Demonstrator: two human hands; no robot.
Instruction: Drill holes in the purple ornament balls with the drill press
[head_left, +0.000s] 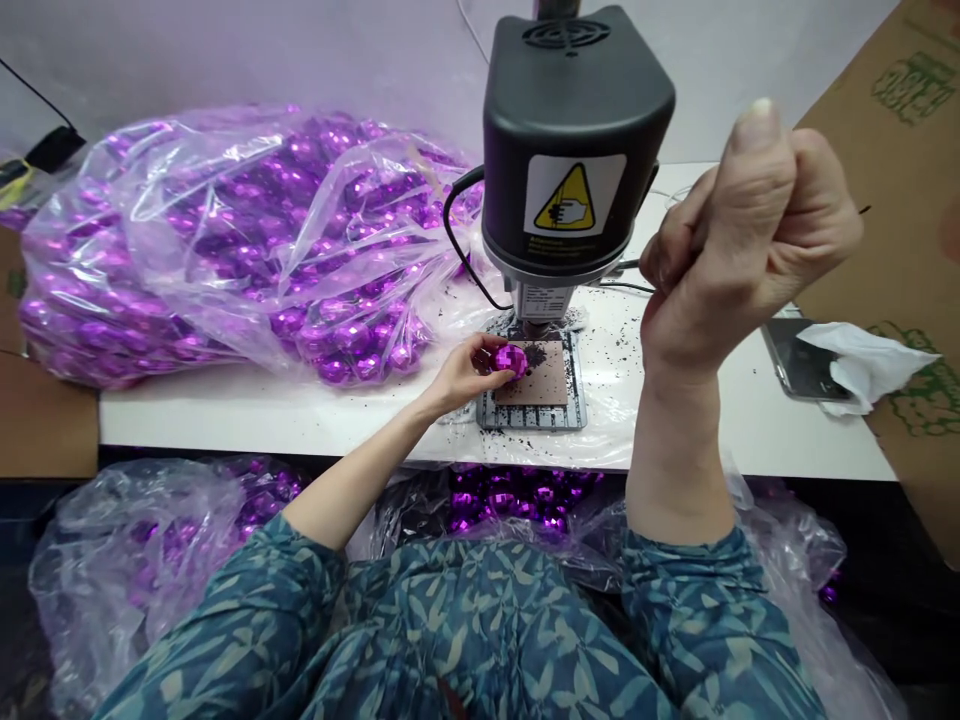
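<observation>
My left hand (466, 372) pinches a small purple faceted ball (511, 359) and holds it on the brown pad of the drill press base (534, 412), just under the spindle. The black drill press head (571, 140) with a yellow warning label stands above it. My right hand (739, 240) is raised to the right of the machine, fist closed with the thumb up, wrapped round the press lever, of which only thin dark ends show.
A large clear bag of purple balls (225, 240) lies on the white table (300, 415) at the left. More bagged balls (517, 495) sit in my lap area. A phone (799, 365), crumpled tissue (862, 365) and cardboard (907, 130) are at the right. Dark shavings litter the base.
</observation>
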